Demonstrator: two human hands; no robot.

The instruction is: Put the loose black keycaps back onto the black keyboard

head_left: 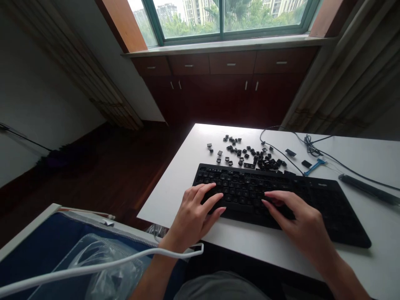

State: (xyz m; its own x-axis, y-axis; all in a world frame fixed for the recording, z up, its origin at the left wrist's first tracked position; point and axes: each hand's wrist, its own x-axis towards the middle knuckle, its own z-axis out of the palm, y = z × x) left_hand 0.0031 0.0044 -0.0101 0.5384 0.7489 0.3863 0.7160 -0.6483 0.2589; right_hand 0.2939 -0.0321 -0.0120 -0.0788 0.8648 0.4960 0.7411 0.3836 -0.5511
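White table point(168, 196) under a window point(265, 16), loose keycaps point(265, 161) mid-frame, black keyboard point(246, 193) just below them. Guessing I'm seating or pulling caps: left hand point(195, 210) spread over its left end, right hand point(298, 216) pinched narrow, can't tell on what. Next probably needs a straight, gentle move.

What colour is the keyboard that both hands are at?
The keyboard is black, as the head view, the only one, shows.

Left of the left hand point(195, 210), clear plastic point(115, 281) lies against blue fabric point(46, 239). Well beyond that hand stands a red-brown cabinet point(212, 96) under a window point(222, 25) (trees point(243, 21) and buildings point(200, 11) outside); a curtain point(350, 79) hangs beyond the right hand point(301, 218).
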